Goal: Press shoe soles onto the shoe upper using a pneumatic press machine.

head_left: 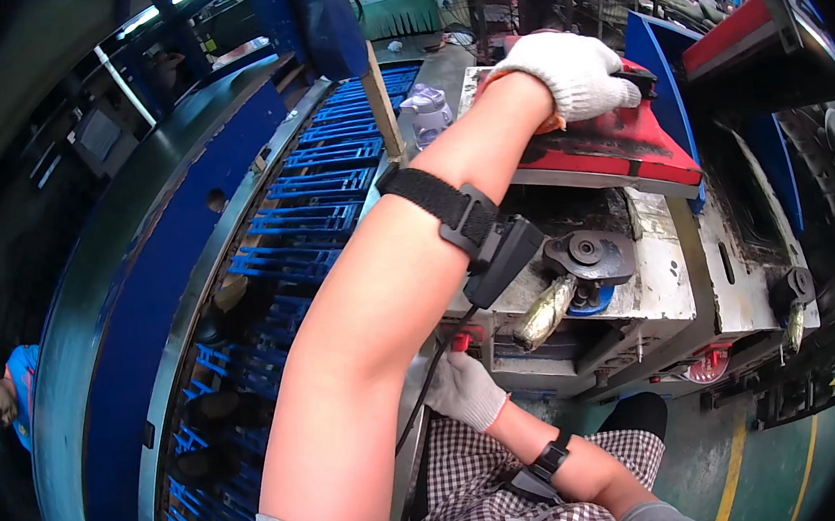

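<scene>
My left hand (575,72), in a white knitted glove, reaches over the top of a red machine cover (608,152). Its fingers curl round a black handle (640,84) at the cover's far side. Below, beside the machine's front, my right hand (469,394), also gloved, is raised close to a red button (460,341); its fingertips are partly out of sight, so whether they press it I cannot make out. Between the two hands sits a dark round clamp knob (587,246) with a lever wrapped in yellowish film (546,313).
To the left runs a long blue-framed conveyor (180,198) with blue slats (322,156). A clear bottle (427,114) stands behind my left forearm. Another machine with a raised red cover (732,29) is at the right. Someone in blue (21,374) is at the far left.
</scene>
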`<state>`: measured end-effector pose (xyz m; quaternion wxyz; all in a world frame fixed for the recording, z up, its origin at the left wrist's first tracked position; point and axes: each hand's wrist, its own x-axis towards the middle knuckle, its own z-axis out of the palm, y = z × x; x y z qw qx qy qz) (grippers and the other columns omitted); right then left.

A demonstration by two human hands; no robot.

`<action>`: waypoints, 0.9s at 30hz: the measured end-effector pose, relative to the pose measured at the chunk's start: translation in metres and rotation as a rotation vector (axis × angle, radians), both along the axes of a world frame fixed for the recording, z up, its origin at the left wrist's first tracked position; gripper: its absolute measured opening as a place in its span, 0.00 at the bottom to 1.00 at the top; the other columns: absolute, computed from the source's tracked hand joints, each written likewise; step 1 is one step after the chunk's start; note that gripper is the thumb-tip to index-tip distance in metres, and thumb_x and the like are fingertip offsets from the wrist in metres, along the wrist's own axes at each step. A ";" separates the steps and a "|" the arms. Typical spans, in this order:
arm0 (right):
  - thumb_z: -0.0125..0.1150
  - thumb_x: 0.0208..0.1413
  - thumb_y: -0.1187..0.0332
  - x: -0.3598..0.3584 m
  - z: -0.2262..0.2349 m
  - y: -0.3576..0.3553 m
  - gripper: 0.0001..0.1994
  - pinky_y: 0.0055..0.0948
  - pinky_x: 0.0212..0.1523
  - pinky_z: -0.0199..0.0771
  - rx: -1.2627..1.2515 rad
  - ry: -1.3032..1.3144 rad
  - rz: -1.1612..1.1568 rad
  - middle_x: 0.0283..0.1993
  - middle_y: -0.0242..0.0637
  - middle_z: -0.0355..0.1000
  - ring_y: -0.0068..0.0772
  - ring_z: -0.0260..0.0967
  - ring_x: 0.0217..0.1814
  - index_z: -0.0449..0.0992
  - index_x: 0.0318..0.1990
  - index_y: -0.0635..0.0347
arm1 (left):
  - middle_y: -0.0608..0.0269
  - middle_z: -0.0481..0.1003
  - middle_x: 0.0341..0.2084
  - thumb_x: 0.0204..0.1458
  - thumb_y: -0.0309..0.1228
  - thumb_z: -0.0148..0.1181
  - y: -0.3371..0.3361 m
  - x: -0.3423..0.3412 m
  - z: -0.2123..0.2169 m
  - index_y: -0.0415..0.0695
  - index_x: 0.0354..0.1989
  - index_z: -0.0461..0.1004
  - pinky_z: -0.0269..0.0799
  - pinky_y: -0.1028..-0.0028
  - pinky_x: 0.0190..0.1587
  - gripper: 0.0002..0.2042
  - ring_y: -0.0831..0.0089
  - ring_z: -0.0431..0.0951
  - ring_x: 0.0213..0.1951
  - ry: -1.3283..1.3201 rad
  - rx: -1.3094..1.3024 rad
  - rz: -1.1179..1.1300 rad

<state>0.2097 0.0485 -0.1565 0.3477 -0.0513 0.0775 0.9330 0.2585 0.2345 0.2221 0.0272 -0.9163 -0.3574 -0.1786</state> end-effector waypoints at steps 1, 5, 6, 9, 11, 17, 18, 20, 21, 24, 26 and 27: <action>0.48 0.72 0.49 0.006 0.006 -0.002 0.18 0.31 0.32 0.68 0.002 -0.303 0.050 0.30 0.30 0.73 0.32 0.69 0.29 0.76 0.37 0.50 | 0.52 0.84 0.41 0.58 0.58 0.55 0.000 0.004 0.002 0.50 0.45 0.85 0.76 0.59 0.54 0.25 0.50 0.83 0.48 0.037 -0.031 0.009; 0.51 0.72 0.48 0.059 0.022 -0.019 0.18 0.31 0.34 0.67 0.118 -0.297 0.040 0.29 0.28 0.72 0.31 0.69 0.31 0.74 0.37 0.51 | 0.53 0.84 0.43 0.58 0.57 0.55 -0.006 0.007 0.001 0.51 0.46 0.85 0.76 0.59 0.54 0.24 0.52 0.83 0.48 -0.008 -0.008 -0.017; 0.53 0.71 0.47 0.069 0.027 -0.022 0.18 0.30 0.36 0.69 0.164 -0.305 -0.015 0.32 0.29 0.74 0.31 0.71 0.35 0.75 0.40 0.52 | 0.54 0.84 0.43 0.58 0.56 0.55 -0.005 0.003 -0.001 0.52 0.47 0.85 0.76 0.59 0.55 0.24 0.53 0.83 0.49 -0.017 -0.035 -0.018; 0.54 0.70 0.45 0.099 0.071 -0.032 0.21 0.29 0.38 0.69 0.248 -0.252 -0.082 0.40 0.35 0.75 0.33 0.71 0.40 0.74 0.50 0.55 | 0.53 0.83 0.44 0.59 0.56 0.55 -0.008 -0.007 -0.007 0.50 0.47 0.84 0.76 0.58 0.53 0.24 0.52 0.83 0.49 -0.007 -0.059 -0.014; 0.53 0.68 0.40 0.115 0.103 -0.032 0.28 0.30 0.41 0.67 0.406 -0.137 -0.121 0.49 0.41 0.73 0.36 0.68 0.46 0.71 0.54 0.59 | 0.50 0.82 0.43 0.60 0.56 0.55 0.002 -0.007 -0.026 0.49 0.45 0.83 0.76 0.57 0.52 0.23 0.50 0.82 0.48 0.012 0.069 -0.018; 0.53 0.69 0.41 0.127 0.132 -0.025 0.33 0.36 0.54 0.72 0.522 -0.162 -0.274 0.66 0.42 0.67 0.43 0.68 0.63 0.62 0.70 0.57 | 0.49 0.82 0.36 0.62 0.50 0.53 -0.021 -0.003 -0.067 0.49 0.43 0.81 0.75 0.56 0.48 0.19 0.49 0.82 0.43 -0.003 -0.037 0.013; 0.54 0.69 0.42 0.124 0.133 -0.021 0.32 0.36 0.53 0.73 0.502 -0.097 -0.298 0.67 0.41 0.66 0.43 0.68 0.63 0.62 0.70 0.55 | 0.49 0.82 0.35 0.62 0.50 0.53 -0.023 -0.004 -0.076 0.49 0.42 0.80 0.75 0.55 0.47 0.18 0.48 0.82 0.42 0.005 -0.038 0.008; 0.55 0.69 0.43 0.121 0.131 -0.018 0.31 0.36 0.52 0.74 0.482 -0.029 -0.321 0.68 0.40 0.66 0.43 0.67 0.64 0.62 0.71 0.52 | 0.49 0.82 0.34 0.61 0.50 0.54 -0.028 -0.004 -0.092 0.49 0.43 0.79 0.75 0.53 0.46 0.18 0.47 0.82 0.41 0.013 -0.055 0.012; 0.56 0.68 0.44 0.120 0.131 -0.016 0.31 0.34 0.49 0.74 0.427 0.017 -0.306 0.68 0.39 0.66 0.42 0.68 0.63 0.62 0.71 0.50 | 0.48 0.81 0.33 0.62 0.49 0.55 -0.032 -0.004 -0.099 0.49 0.43 0.79 0.75 0.51 0.46 0.17 0.46 0.82 0.41 0.020 -0.062 0.015; 0.57 0.68 0.45 0.120 0.140 -0.015 0.29 0.29 0.39 0.71 0.309 0.044 -0.273 0.62 0.38 0.69 0.36 0.69 0.50 0.65 0.69 0.51 | 0.48 0.81 0.31 0.62 0.46 0.57 -0.034 -0.004 -0.109 0.48 0.42 0.77 0.75 0.51 0.44 0.14 0.45 0.82 0.38 -0.043 -0.030 -0.010; 0.57 0.68 0.44 0.129 0.136 -0.013 0.27 0.31 0.36 0.67 0.404 0.190 -0.218 0.48 0.34 0.67 0.31 0.66 0.38 0.70 0.62 0.55 | 0.48 0.81 0.31 0.62 0.46 0.57 -0.035 0.000 -0.108 0.49 0.42 0.77 0.75 0.51 0.43 0.14 0.45 0.82 0.38 -0.039 -0.040 -0.012; 0.55 0.68 0.43 0.138 0.137 -0.021 0.27 0.28 0.32 0.62 0.364 0.135 -0.257 0.39 0.29 0.64 0.25 0.60 0.31 0.70 0.59 0.57 | 0.48 0.81 0.31 0.61 0.46 0.57 -0.035 0.002 -0.109 0.49 0.42 0.77 0.75 0.52 0.43 0.14 0.45 0.82 0.37 -0.039 -0.055 -0.020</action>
